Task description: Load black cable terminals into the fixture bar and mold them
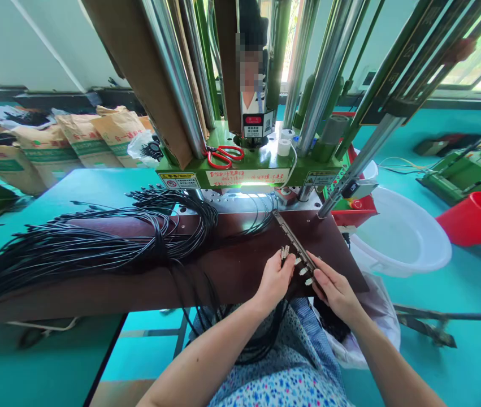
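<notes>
A long narrow metal bar (291,236) slants over the front part of the dark brown table, with several small metal connectors along its near end. My right hand (332,285) is closed on that near end. Just left of the bar, my left hand (277,277) pinches a few black cables with metal connector tips (285,252). Their black cords hang down over my lap. A large bundle of black cables (138,232) lies across the left part of the table.
A green press (172,178) with upright steel columns stands behind the brown table (240,282). Red scissors (225,155) rest on its ledge. White tub (401,232) and red bucket (477,217) are at right. Paper sacks (81,141) stand at back left.
</notes>
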`<state>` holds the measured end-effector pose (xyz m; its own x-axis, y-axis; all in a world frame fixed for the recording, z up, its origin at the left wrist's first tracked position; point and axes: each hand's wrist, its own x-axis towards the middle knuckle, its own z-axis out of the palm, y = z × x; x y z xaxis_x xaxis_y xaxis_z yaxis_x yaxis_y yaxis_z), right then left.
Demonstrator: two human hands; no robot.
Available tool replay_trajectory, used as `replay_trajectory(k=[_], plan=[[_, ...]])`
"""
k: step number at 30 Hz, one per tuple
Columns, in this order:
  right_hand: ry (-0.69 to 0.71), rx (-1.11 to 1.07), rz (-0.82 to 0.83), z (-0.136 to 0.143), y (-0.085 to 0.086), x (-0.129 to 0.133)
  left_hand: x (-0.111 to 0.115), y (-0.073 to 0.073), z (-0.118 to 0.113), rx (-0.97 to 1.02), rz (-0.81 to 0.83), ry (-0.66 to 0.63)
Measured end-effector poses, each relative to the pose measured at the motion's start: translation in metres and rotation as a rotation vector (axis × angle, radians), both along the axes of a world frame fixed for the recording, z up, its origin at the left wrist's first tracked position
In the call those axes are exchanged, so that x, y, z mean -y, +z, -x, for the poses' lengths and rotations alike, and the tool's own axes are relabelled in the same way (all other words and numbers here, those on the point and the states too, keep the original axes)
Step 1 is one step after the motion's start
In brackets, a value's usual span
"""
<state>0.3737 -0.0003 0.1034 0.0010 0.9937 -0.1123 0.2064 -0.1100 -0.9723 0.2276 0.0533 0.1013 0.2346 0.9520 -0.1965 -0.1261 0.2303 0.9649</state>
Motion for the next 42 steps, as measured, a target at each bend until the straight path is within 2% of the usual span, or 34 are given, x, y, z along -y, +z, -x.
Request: replay_trajectory(k=[3,6,10,13,15,19,22,29,36,42], plan=[[-0.047,-0.106,0.032,-0.004,-0.001,-0.001,0.0,0.003,0.008,-0.019,-0.107,0.027],[-0.045,-0.139,0.059,-0.007,-0.002,-0.001,0.0,0.003,0.013,0.01,-0.065,0.028],[0.05,-0.152,0.07,-0.012,-0.003,0.0,0.0,0.001,0.013,0.005,0.037,-0.146],[0.086,-0.156,0.082,-0.014,-0.002,0.0,-0.001,0.001,0.013,-0.042,-0.004,-0.274],[0.092,-0.153,0.098,-0.016,-0.002,0.0,-0.002,0.003,0.015,-0.085,-0.042,-0.301],[0.086,-0.149,0.118,-0.016,-0.003,-0.001,-0.001,0.004,0.018,-0.195,-0.119,-0.234],[0.086,-0.16,0.111,-0.016,-0.001,-0.001,-0.001,0.002,0.02,-0.198,-0.127,-0.178],[0.119,-0.163,0.129,-0.016,0.002,-0.001,-0.004,-0.005,0.02,-0.274,-0.145,-0.235],[0.187,-0.125,0.14,-0.021,-0.005,-0.001,-0.005,-0.007,0.019,-0.17,-0.064,-0.29],[0.276,0.054,0.099,-0.014,0.002,-0.005,-0.004,-0.012,0.021,-0.227,-0.113,-0.199]])
